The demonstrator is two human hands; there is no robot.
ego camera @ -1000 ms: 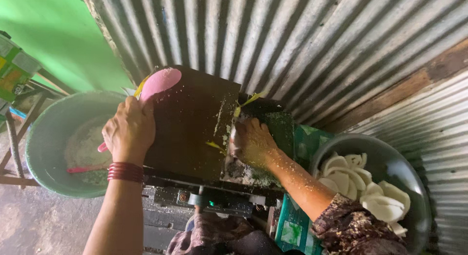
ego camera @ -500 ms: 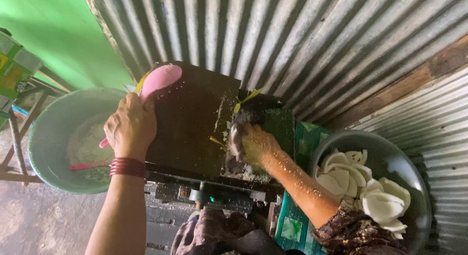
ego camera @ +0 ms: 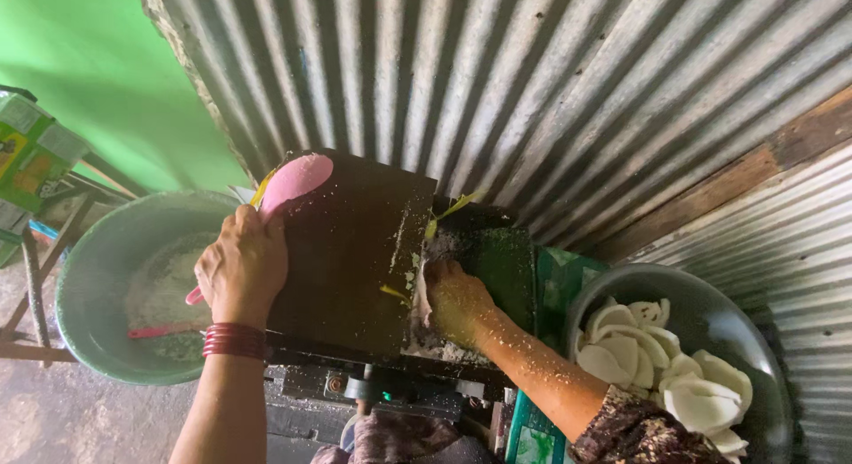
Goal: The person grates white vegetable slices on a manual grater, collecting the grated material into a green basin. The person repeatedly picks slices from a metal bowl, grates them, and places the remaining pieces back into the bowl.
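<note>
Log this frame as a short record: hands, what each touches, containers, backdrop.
left hand: grips pink spoon at the dark machine
right hand: presses a white piece into the machine's opening, flecked with shreds
left basin: green, holds white shreds
right bowl: dark, holds white pieces
backdrop: corrugated metal wall

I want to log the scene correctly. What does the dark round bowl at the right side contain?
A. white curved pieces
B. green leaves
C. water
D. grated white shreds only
A: the dark bowl at the right holds a pile of white curved pieces, beside the forearm of the right hand.
</note>
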